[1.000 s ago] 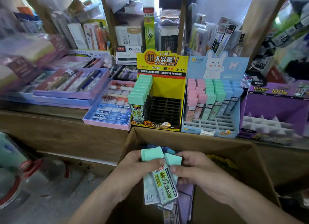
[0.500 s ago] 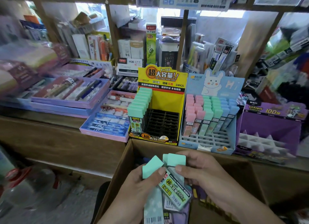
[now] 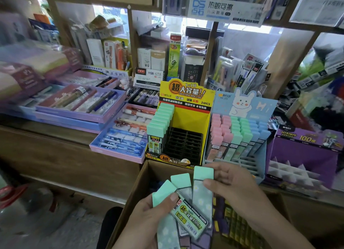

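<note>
My left thumb presses across a fan of mint-capped cases, with my left hand curled under them; my right hand pinches the rightmost case just below its cap, thumb on the front and fingers behind; neither hand is spread wide, both are closed on stock.

The fan sits over the open cardboard box, near me and below the counter; I judge the first risk is here: if I draw the rightmost case out while my thumb holds only the top one, the lower cases may slide loose and drop into the box among the other packs.

Farther off stands the yellow display, its left column filled by a standing row, its black slots to the right bare; a case brought in tilted could catch on the grid, or nudge the row and tip it.

Just right of that is the pastel display, which also carries mint caps; a careless reach could put my case in the wrong one; gripping by the cap alone might pull it off.
</note>
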{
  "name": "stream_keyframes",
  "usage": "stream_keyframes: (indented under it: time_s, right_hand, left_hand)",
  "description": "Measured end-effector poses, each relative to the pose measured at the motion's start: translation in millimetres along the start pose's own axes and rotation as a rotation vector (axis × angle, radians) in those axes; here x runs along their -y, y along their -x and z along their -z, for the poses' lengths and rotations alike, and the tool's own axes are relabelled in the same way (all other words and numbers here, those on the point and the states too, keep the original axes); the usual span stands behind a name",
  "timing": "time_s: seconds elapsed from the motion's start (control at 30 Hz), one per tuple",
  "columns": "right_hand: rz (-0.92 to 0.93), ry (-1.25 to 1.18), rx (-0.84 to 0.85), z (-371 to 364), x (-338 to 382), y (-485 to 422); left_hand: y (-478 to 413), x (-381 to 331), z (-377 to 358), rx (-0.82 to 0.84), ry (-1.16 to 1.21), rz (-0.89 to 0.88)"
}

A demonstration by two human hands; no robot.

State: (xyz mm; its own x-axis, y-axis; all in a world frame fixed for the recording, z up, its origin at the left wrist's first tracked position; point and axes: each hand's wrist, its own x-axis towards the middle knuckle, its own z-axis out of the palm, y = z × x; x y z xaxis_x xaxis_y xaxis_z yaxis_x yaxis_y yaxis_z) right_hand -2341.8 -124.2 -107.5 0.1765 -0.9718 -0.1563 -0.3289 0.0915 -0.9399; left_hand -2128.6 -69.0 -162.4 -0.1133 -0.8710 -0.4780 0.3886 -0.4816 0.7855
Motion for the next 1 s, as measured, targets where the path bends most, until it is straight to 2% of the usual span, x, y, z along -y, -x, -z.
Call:
stream_keyframes:
  time_s: [0.23,0.57,0.83,1.0]
  right_hand:
    - [0.077,0.033,-0.058,8,11,-6]
    - [0.321,0.097,-0.205,14,68,-32]
    - [0.45,0.389,-0.288,3,102,-94]
    - [0.432,0.522,-0.318,0,100,-124]
  left_hand:
    - [3,-3,3,-0.057,0.015,0.012]
    - [8,-9,-1,-0.199,0.049,-0.015]
    - [19,-22,-7,-0.27,0.066,-0.016]
    - [26,-29,-13,-0.304,0.081,-0.038]
